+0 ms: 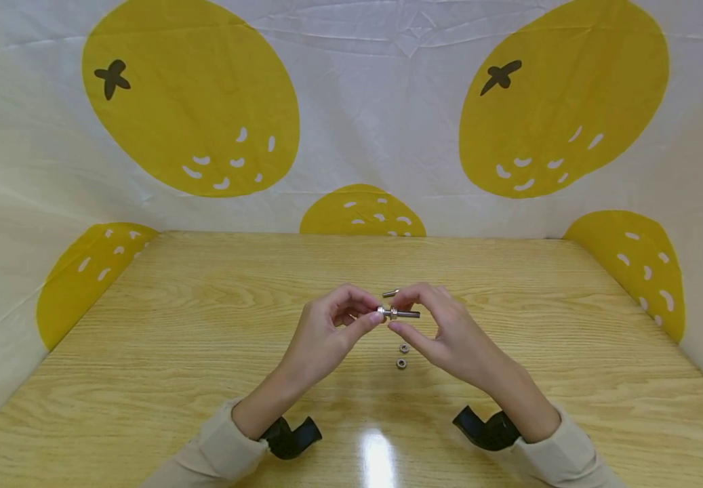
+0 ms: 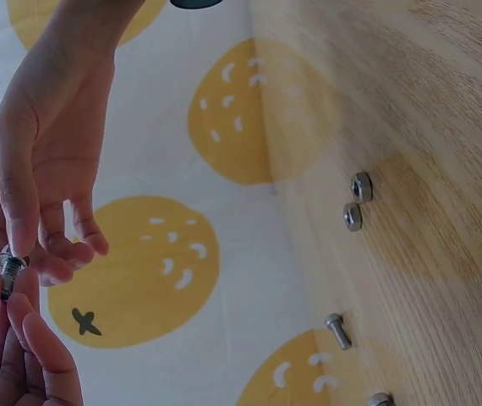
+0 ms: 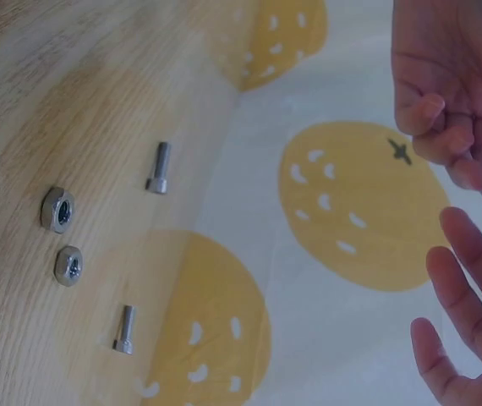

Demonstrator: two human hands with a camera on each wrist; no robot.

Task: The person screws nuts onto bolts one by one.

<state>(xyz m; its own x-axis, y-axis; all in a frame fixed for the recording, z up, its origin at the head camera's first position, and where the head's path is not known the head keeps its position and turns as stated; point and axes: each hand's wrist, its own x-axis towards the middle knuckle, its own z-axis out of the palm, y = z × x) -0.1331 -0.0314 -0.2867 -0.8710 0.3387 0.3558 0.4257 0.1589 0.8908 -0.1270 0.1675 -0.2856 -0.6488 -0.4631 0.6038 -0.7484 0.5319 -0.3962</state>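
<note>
My left hand (image 1: pixel 327 332) pinches the head end of a metal bolt (image 1: pixel 411 314) between thumb and fingers. The bolt lies roughly level, its threaded end pointing right. A hex nut (image 1: pixel 394 313) sits around the shank, and my right hand (image 1: pixel 455 335) pinches it with thumb and forefinger. In the left wrist view part of the bolt's thread (image 2: pixel 9 272) shows between the two hands' fingertips. The right hand's other fingers (image 3: pixel 452 288) are spread in the right wrist view, where fingers mostly hide the bolt.
Two loose nuts, a larger nut (image 3: pixel 57 210) and a smaller nut (image 3: pixel 69 266), lie on the wooden table (image 1: pixel 205 285). Two socket-head bolts, one bolt (image 3: pixel 161 169) and another bolt (image 3: pixel 125 330), lie beyond them. A patterned cloth (image 1: pixel 375 102) surrounds the back and sides.
</note>
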